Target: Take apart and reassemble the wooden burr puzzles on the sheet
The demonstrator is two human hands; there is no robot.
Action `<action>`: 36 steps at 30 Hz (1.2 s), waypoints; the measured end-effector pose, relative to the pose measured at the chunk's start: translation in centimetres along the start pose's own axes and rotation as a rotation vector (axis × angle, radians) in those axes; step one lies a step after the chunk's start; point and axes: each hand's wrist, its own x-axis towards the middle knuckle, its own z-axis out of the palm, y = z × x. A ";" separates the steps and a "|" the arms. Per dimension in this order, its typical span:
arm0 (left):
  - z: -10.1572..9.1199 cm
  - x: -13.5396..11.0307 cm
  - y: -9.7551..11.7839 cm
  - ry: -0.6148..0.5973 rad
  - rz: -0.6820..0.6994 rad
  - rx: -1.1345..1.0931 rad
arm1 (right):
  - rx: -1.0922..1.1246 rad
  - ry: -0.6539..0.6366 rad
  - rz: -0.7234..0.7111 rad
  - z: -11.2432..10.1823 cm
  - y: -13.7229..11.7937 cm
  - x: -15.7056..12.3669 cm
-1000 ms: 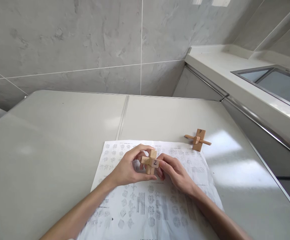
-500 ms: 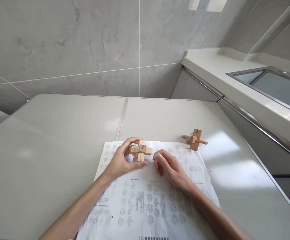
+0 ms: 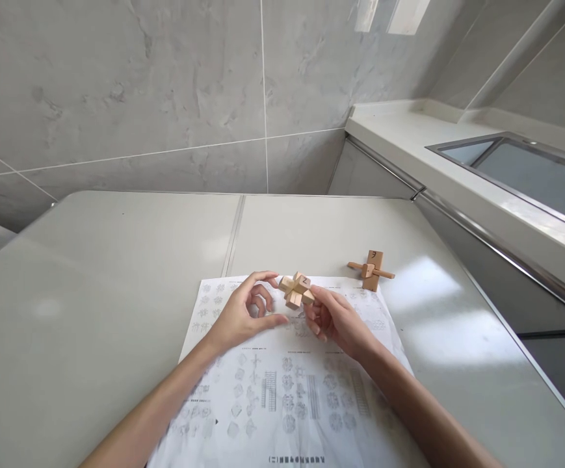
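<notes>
A wooden burr puzzle (image 3: pixel 296 290) of interlocked light bars, one marked with a 2 or Z, is held tilted above the printed sheet. My right hand (image 3: pixel 338 320) grips its right side between thumb and fingers. To its left, my left hand (image 3: pixel 248 309) is curved open, thumb and fingers apart, with the fingertips close to the puzzle; whether they touch it I cannot tell. Beneath both hands lies the white instruction sheet (image 3: pixel 243 448), printed with rows of small puzzle diagrams.
A second wooden puzzle (image 3: pixel 372 272), with a flat numbered board and a crossing stick, stands at the sheet's upper right corner. The pale table (image 3: pixel 91 312) reaches back to a grey tiled wall (image 3: pixel 116 84). On the right is a white counter (image 3: pixel 394 123) with an inset sink (image 3: pixel 530 166).
The burr puzzle has passed from my left hand to my right and is turned to another angle. My left fingers have let go of it. The view has shifted slightly.
</notes>
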 end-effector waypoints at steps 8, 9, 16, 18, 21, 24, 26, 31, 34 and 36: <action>-0.2 0.4 -0.5 -0.021 0.013 -0.001 | 0.194 0.262 -0.002 -1.5 -0.8 0.8; -0.2 0.4 -0.5 -0.024 0.012 0.004 | 0.201 0.280 -0.022 -1.7 -0.7 0.8; -0.3 0.5 -0.3 -0.043 -0.001 0.019 | 0.310 0.419 -0.092 -1.8 0.1 0.6; -0.4 0.5 -0.3 -0.048 0.003 0.028 | 0.353 0.449 -0.116 -1.7 0.2 0.6; -0.4 0.5 -0.2 -0.052 0.005 0.047 | 0.385 0.462 -0.103 -1.5 0.1 0.6; -0.3 0.5 -0.1 -0.049 0.010 0.057 | 0.401 0.466 -0.076 -0.9 -0.1 0.5; -0.3 0.5 -0.1 -0.046 0.016 0.058 | 0.369 0.435 -0.073 -0.3 -0.2 0.4; 0.0 0.4 -0.2 -0.020 0.009 0.100 | 0.033 0.281 -0.109 1.3 0.6 -0.1; 0.1 0.4 -0.3 -0.022 0.023 0.132 | -0.168 0.218 -0.143 1.6 1.4 -0.2; 0.1 0.4 -0.4 -0.041 0.034 0.136 | -0.263 0.181 -0.165 1.7 1.8 -0.3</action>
